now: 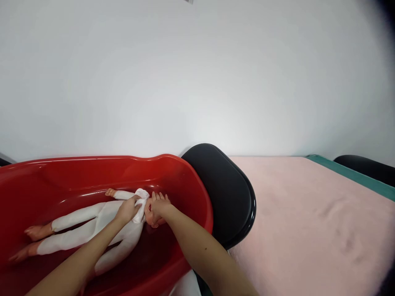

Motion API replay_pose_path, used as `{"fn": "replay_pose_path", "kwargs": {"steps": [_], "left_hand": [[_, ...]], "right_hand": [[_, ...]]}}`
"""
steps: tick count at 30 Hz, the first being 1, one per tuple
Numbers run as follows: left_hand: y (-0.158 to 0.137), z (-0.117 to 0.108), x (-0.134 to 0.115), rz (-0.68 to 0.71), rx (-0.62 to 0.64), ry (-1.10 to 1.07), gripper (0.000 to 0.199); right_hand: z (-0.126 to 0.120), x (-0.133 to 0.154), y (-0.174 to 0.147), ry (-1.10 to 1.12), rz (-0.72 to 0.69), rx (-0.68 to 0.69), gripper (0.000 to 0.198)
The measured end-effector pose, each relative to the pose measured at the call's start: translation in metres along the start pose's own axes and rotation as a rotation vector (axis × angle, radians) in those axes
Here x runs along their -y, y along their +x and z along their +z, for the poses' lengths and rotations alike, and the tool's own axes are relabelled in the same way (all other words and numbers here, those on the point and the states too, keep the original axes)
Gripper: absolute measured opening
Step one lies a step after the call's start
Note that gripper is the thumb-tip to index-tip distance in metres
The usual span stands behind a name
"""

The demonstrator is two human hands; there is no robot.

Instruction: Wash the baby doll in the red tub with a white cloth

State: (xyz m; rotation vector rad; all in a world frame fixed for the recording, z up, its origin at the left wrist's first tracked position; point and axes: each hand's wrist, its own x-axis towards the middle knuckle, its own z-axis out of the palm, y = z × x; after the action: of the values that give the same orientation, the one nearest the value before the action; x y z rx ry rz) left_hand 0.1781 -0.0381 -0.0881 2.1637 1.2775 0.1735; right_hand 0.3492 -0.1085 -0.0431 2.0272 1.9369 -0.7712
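Observation:
A doll in a white suit (92,230) lies on its back inside a red plastic tub (185,181), head toward the right, bare feet at the left. My left hand (128,209) grips a small white cloth (141,203) pressed against the doll's neck and face. My right hand (159,204) is cupped over the doll's head and holds it; most of the head is hidden under the hand.
A black rounded seat or cushion (225,193) sits just right of the tub. A pink towel (308,222) covers a green-edged surface at the right. Another black shape (367,167) is at the far right. A plain white wall is behind.

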Motion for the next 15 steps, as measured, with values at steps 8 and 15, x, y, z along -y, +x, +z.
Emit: {"fn": "replay_pose_path", "kwargs": {"steps": [8,15], "left_hand": [[-0.027,-0.003,-0.009,0.129,0.126,0.093,0.040],[-0.035,-0.027,0.004,0.049,0.196,0.039,0.028]], "right_hand": [[-0.007,0.000,-0.002,-0.014,-0.041,0.007,0.144],[-0.010,-0.002,0.000,-0.011,-0.047,0.018,0.140]]}}
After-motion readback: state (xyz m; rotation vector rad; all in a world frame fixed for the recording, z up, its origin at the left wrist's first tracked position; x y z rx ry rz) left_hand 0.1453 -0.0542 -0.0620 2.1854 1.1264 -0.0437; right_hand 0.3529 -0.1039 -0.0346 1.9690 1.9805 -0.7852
